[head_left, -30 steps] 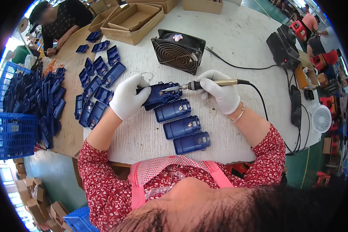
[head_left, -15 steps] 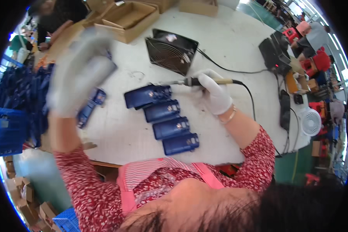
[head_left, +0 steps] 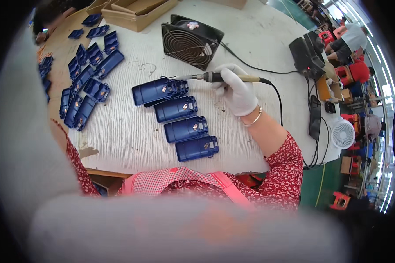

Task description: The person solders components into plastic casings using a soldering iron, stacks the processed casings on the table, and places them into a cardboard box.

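Note:
My right hand (head_left: pixel 239 93), in a white glove, is closed round the handle of a soldering iron (head_left: pixel 213 77). Its metal tip points left, at the upper edge of the topmost blue plastic case (head_left: pixel 150 91), which overlaps another case. Below it a blue case (head_left: pixel 176 109) and several more lie in a slanting row, each with small metal parts at its right end. My left hand (head_left: pixel 131 228), a big grey-white blur close to the camera, fills the left side and bottom of the picture. Its fingers are too smeared to read.
A black fan (head_left: pixel 191 40) stands beyond the cases. Several loose blue cases (head_left: pixel 109 63) lie at the left, near a cardboard box (head_left: pixel 138 16). Towards the right are a black power unit (head_left: pixel 307 57), cables and a small white fan (head_left: pixel 342 134). Another person sits at the far left.
My left hand has swung from above the left of the table towards the camera, uncovering the loose cases. My right hand still holds the soldering iron at the topmost case. The view has shifted slightly.

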### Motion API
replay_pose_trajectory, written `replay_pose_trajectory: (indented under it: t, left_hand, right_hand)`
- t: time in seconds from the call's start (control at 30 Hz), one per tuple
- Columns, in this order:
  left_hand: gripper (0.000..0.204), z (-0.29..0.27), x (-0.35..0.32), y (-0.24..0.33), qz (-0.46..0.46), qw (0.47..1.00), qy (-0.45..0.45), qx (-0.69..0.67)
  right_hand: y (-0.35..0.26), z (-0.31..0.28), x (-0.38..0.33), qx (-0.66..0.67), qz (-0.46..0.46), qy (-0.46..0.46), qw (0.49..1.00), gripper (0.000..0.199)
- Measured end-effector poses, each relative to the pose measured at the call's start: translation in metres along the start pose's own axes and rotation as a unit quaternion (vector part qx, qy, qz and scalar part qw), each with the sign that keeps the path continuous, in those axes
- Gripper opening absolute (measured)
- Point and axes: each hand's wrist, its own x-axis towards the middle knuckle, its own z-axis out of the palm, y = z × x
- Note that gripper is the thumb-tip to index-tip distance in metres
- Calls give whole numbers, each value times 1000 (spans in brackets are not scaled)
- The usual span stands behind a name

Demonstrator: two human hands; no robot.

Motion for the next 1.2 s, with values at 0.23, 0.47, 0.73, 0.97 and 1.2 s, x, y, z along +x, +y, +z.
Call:
replay_pose_trajectory:
  t: [0.23,0.47,0.73,0.97,1.2]
  left_hand:
    - [31,-3,-4,-1,-14,1000,-1,3]
    - [33,-6,-6,1,-34,999,6,-6]
    - [35,-2,-7,3,-39,999,10,-10]
    - [37,2,-2,-12,-22,999,24,-18]
    - [39,20,3,-24,-8,998,57,-29]
  right_hand:
    - [1,3,-1,-6,-26,5,1000,19]
    - [10,-6,-1,31,-6,0,999,15]
    - [10,-3,5,27,-21,-20,999,16]
    - [9,-5,3,57,2,-6,998,15]
    - [-1,-4,4,86,-11,-20,996,15]
